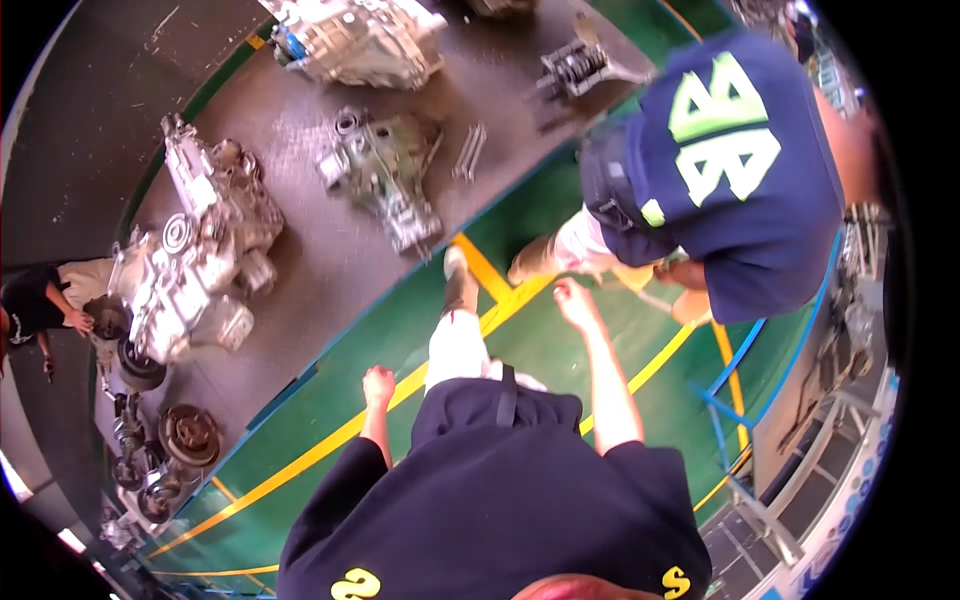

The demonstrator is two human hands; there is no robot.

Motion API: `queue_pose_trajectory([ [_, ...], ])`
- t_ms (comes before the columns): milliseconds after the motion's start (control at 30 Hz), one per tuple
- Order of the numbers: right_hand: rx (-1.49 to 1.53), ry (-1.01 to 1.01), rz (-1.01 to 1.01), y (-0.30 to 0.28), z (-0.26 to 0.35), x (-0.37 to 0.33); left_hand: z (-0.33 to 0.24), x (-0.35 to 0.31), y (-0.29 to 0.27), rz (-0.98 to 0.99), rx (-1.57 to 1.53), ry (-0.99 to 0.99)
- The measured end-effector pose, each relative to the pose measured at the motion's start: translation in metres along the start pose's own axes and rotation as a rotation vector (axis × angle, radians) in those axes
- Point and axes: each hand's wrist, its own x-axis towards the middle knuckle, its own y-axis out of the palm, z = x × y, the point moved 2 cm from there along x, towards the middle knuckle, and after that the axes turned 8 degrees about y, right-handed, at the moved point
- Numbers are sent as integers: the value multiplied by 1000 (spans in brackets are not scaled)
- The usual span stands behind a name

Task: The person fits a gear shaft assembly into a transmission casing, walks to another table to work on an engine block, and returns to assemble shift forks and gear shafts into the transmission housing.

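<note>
My left hand (378, 385) hangs over the green floor, its fingers curled in with nothing seen in them. The dark workbench (330, 290) edge runs to its left. Out in front, my right hand (575, 303) is loosely closed, with no object visible in it. It is nearest a co-worker (740, 180) in a dark shirt with light green lettering, who stands ahead on the right. On the bench lie a large silver gearbox assembly (200, 250) and a smaller metal housing (385, 175), both apart from my hands.
More metal housings (365, 40), a gear shaft assembly (575, 70), wrenches (470, 152) and round dark parts (188, 435) lie on the bench. Yellow lines (320, 450) mark the floor. A blue-edged bench frame (735, 420) stands at right. Another person (45, 300) is across the bench.
</note>
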Motion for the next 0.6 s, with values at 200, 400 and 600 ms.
queue_pose_trajectory([
  [200,-218,-45,359,15,132,84,-212,134,-107,-308,-303,515],
  [400,-12,-2,173,-43,162,135,-342,233,-88,-136,-245,704],
  [600,-243,308,85,-188,12,130,-406,314,-39,-269,60,445],
])
